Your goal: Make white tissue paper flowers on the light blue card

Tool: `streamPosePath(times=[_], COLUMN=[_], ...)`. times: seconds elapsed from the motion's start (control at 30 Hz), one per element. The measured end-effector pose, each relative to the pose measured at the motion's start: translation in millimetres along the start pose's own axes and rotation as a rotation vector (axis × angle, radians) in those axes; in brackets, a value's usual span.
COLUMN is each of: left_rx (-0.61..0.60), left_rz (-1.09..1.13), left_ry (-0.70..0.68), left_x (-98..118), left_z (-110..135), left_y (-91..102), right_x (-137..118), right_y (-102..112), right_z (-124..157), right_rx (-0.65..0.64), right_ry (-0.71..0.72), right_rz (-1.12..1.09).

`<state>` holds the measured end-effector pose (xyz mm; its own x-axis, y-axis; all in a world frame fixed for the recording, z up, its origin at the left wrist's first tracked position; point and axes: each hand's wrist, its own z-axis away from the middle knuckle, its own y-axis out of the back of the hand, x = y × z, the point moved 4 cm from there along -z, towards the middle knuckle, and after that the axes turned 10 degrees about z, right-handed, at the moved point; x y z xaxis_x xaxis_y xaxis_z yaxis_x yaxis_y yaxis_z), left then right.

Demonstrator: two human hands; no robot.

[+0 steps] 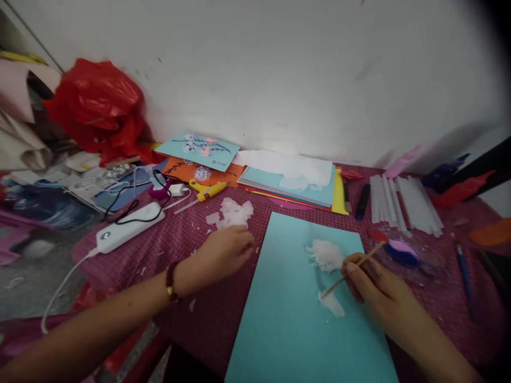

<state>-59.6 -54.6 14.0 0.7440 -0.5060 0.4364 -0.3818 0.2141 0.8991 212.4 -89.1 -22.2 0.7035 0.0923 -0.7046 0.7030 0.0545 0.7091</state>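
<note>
My right hand [373, 284] pinches a thin wooden stick [337, 283] above a sheet of light-blue paper [287, 330]. The stick's lower tip meets a small white paper scrap [334, 306] on the sheet. Just above that scrap, a fluffy white tuft [324, 255] sits on the same sheet. Left of the sheet, my left hand [225, 252] hovers with its fingers curled closed; whatever may be in them is hidden. Torn white tissue pieces [235, 213] lie just beyond those fingers on the red checked tablecloth [211, 330].
Behind are a yellow glue gun [207, 189], a stack of coloured paper [303, 187] and a finished flower card [199, 151]. A white power strip [130, 227] with cables lies left. Glue sticks [417, 205], a black marker [363, 202] and a brush [463, 271] lie right.
</note>
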Motion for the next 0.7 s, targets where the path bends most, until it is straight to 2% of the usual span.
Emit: streamPosePath(times=[0.07,0.17,0.37,0.53,0.63,0.7], left_rx=[0.124,0.216,0.265,0.306,0.247,0.201], left_rz=[-0.181,-0.261,0.017,0.485,0.69,0.727], left_ry=[0.073,0.094,0.112,0.281,0.317,0.293], left_x=[-22.9,-47.8,-70.1,-71.8,-58.1,-42.8], left_z=[3.7,1.1,-17.5,-17.7,-13.6,-11.8], left_y=[14.6,18.2,11.0,26.5,28.2,22.7], right_x=[2.4,5.2,2.9,3.9,2.4,-1.5], right_y=[-0.6,-1.8,-1.1,-0.6,0.3,2.3], right_z=[-0.4,-1.6,-2.3,-3.6,-3.7,-2.8], right_rx=[0.007,0.004,0.018,0.024,0.033,0.053], right_ry=[0.006,-0.001,0.013,-0.012,-0.006,0.011], right_rz=[0.011,0.018,0.01,0.003,0.013,0.026])
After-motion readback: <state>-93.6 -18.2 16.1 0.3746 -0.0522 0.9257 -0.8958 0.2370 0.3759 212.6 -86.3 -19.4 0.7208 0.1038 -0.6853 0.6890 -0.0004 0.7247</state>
